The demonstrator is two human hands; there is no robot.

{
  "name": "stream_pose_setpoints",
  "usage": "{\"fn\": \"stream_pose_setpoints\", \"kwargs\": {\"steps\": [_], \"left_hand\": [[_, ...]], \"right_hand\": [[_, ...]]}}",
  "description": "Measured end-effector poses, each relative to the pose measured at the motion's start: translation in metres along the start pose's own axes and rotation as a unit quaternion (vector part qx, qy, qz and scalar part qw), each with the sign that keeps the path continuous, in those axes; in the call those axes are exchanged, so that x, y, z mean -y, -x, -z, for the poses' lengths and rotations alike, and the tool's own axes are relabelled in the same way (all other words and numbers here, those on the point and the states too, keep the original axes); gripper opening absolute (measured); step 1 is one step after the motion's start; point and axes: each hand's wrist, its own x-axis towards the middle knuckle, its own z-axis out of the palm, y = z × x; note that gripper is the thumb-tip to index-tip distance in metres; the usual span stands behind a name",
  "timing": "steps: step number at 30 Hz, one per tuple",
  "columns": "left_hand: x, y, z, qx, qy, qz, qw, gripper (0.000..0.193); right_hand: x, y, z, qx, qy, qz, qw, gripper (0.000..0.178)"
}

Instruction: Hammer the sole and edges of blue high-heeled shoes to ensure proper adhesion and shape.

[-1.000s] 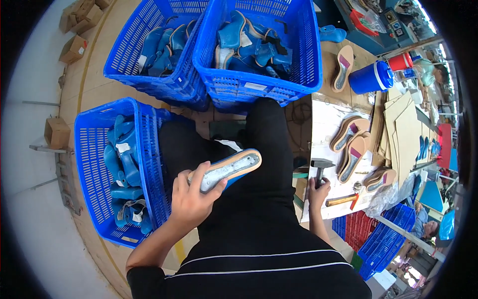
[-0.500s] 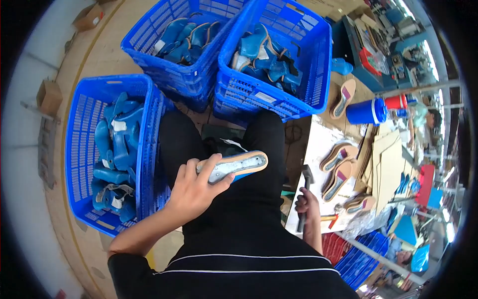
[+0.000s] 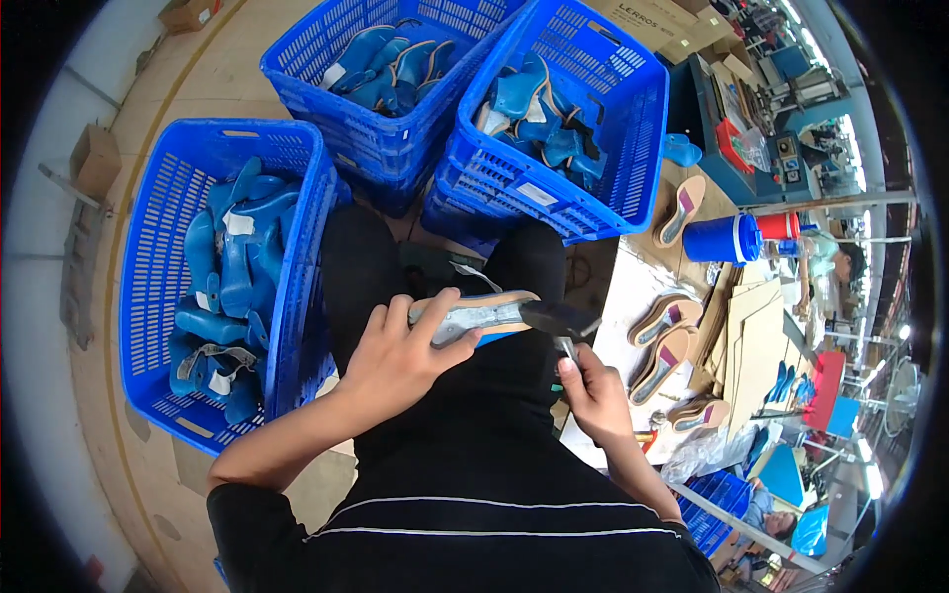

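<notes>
Over my lap, my left hand (image 3: 395,351) grips a shoe sole (image 3: 479,318) with a tan rim and a grey inner face; something blue shows beneath it. Its fingers lie over the left end, with the thumb on the near edge. My right hand (image 3: 593,395) is closed round the handle of a hammer (image 3: 559,318). The dark hammer head is at the right end of the sole and covers it; whether the two touch I cannot tell.
At my left, a blue crate (image 3: 306,287) holds blue shoe lasts (image 3: 237,257). Two stacks of crates (image 3: 371,128) stand ahead. On the white table (image 3: 628,272) at right are several soles (image 3: 662,364), cardboard sheets (image 3: 746,336) and a blue jug (image 3: 714,240).
My right hand has risen from beside the table toward my lap, bringing the hammer head over the sole's right end. My left hand keeps its hold on the sole.
</notes>
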Motion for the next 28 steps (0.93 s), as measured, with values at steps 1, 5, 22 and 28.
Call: {"fn": "stream_pose_setpoints", "kwargs": {"steps": [1, 5, 22, 28], "left_hand": [[0.0, 0.001, 0.0, 0.008, 0.007, 0.002, 1.0, 0.041], [0.004, 0.004, -0.004, -0.005, -0.022, -0.011, 1.0, 0.04], [0.002, 0.004, -0.004, 0.023, 0.011, 0.012, 1.0, 0.038], [0.003, 0.006, -0.004, 0.032, 0.031, 0.027, 0.999, 0.046]], "right_hand": [[0.003, 0.0, 0.002, -0.013, 0.001, 0.007, 1.0, 0.032], [0.013, 0.016, 0.017, -0.114, -0.031, 0.075, 0.99, 0.03], [0.005, 0.014, 0.021, -0.13, 0.014, 0.038, 0.991, 0.033], [-0.01, 0.035, 0.063, -0.086, -0.442, 0.358, 0.818, 0.061]]}}
